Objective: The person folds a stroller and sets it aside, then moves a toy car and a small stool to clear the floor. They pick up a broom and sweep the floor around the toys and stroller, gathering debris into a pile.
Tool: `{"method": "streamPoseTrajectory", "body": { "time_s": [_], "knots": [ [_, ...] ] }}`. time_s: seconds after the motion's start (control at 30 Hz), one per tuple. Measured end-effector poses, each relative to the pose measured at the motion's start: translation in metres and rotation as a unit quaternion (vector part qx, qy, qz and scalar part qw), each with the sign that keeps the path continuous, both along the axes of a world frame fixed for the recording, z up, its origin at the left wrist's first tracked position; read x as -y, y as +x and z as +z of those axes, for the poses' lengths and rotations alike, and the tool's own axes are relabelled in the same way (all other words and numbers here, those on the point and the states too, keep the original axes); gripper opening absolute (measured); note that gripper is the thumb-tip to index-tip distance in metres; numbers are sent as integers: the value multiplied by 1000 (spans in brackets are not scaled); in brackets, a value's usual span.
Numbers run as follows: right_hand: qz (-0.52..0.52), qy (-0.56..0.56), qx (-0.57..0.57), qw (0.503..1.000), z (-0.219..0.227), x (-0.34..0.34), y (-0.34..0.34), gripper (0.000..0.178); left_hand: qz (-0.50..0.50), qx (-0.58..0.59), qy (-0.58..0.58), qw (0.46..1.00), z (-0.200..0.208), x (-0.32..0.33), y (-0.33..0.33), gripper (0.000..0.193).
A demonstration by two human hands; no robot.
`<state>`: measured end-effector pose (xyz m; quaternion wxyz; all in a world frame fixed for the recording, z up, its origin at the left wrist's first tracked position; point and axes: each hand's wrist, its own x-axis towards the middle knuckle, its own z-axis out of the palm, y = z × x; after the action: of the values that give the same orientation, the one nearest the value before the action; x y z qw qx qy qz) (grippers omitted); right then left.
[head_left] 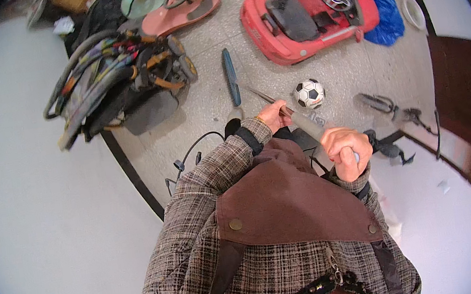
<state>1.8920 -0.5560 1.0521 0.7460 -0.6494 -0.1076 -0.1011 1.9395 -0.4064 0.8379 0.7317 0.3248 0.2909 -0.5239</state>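
Note:
In front of my apron (290, 199) I hold a long tool (306, 124) with a narrow, dark, pointed end and a wider pale grey section. Its exact kind is unclear. My right hand (347, 149) is wrapped round its near end, where a bit of pale blue shows by the thumb. Farther along, my left hand (274, 116) grips it by the dark part, and the point sticks out past the fingers to the far left. On the floor beyond the point lies a long, narrow blue-green object (231, 76). A black-and-white football (309, 94) rests right of the point.
A red ride-on toy car (304, 16) stands ahead, with a blue plastic bag (386, 15) beside it. A folded stroller (126, 81) lies at the left, near a pink ride-on toy (185, 9). A small wheeled frame (394, 111) lies on the right, by a brown panel (463, 93).

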Motion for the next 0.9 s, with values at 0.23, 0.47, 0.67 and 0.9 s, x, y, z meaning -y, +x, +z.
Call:
{"method": "streamPoseTrajectory", "body": {
  "time_s": [0.23,0.47,0.67,0.9],
  "knots": [
    [163,19,-47,985,-22,40,41,18,181,-28,83,980,-9,13,-33,27],
    [359,-32,-163,918,-70,6,58,24,299,8,207,932,-67,-30,-85,11],
    [389,-62,-170,903,-110,-16,44,24,308,-35,170,935,-127,-54,-131,14],
    [269,-151,-112,945,-66,32,72,22,314,-44,156,936,-89,33,-30,21]
  ]
}}
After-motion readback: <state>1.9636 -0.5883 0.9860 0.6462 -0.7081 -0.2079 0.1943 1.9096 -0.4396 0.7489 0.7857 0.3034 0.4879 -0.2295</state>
